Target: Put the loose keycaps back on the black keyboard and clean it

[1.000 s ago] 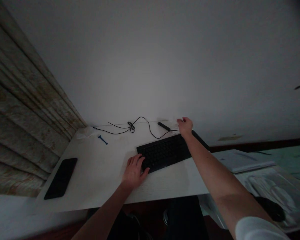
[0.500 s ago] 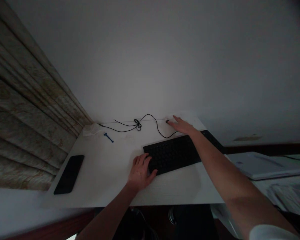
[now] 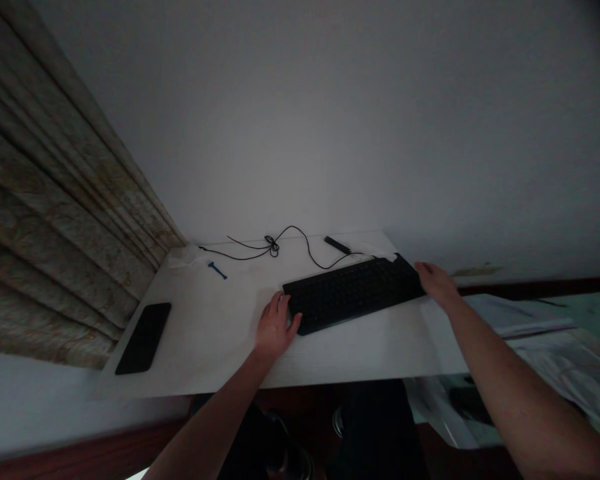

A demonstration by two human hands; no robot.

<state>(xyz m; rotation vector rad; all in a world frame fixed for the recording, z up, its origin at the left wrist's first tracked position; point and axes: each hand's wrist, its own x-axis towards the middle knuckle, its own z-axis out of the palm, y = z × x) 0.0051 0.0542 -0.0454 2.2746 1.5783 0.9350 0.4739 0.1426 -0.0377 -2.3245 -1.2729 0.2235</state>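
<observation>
A black keyboard [image 3: 350, 295] lies at a slant on the white desk, its right end farther back than its left. My left hand [image 3: 275, 327] grips the left end, fingers along the side and thumb at the near corner. At the other end, my right hand [image 3: 436, 283] is closed around the right edge; part of its grip is hidden. Behind the keyboard runs its thin black cable [image 3: 307, 245], looped into a knot. A short black bar-shaped object [image 3: 337, 245] rests near the wall, beside a crumpled whitish wrapper [image 3: 375, 251].
A black phone [image 3: 143, 338] lies at the desk's left side. Farther back are a small blue tool [image 3: 217, 270] and a clear plastic bag [image 3: 184, 257]. Patterned curtains [image 3: 65, 200] hang on the left. Papers and plastic [image 3: 560, 360] lie to the right, beyond the desk.
My right hand has left the black bar-shaped object at the back and moved right to the keyboard's right end. The keyboard has shifted slightly. My left hand stays at its left end.
</observation>
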